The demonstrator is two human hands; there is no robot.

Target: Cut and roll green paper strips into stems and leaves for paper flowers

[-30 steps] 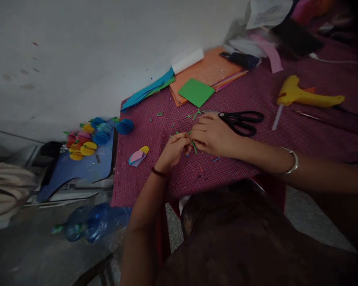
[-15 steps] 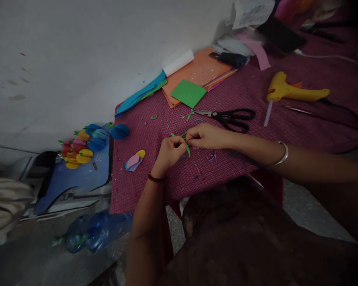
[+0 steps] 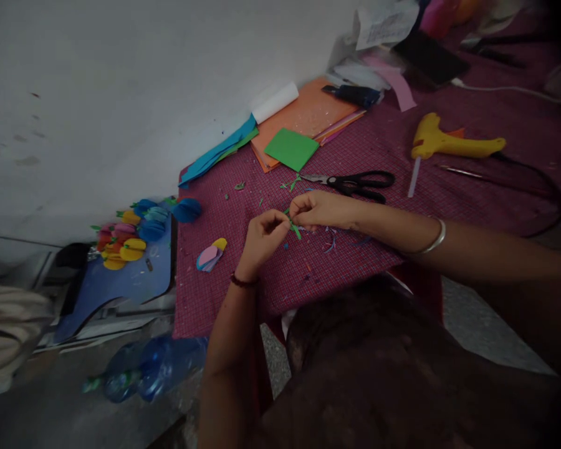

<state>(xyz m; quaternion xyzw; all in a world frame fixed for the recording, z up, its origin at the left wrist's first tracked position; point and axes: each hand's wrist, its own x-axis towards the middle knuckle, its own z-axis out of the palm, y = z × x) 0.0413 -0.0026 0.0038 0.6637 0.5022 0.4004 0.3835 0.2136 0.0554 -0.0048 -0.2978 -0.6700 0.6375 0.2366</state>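
In the head view, the left hand [image 3: 265,240] and right hand [image 3: 318,210] met over the desk [image 3: 243,280], fingertips pinched narrow at thin green strips [image 3: 296,231]; whether they gripped one, I could not tell. Black-handled scissors [image 3: 355,183] lay just beyond the right hand, blades near a green square [image 3: 291,149].

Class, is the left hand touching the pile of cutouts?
Apart. The head view shows checked cloth between the left hand and the cutouts.
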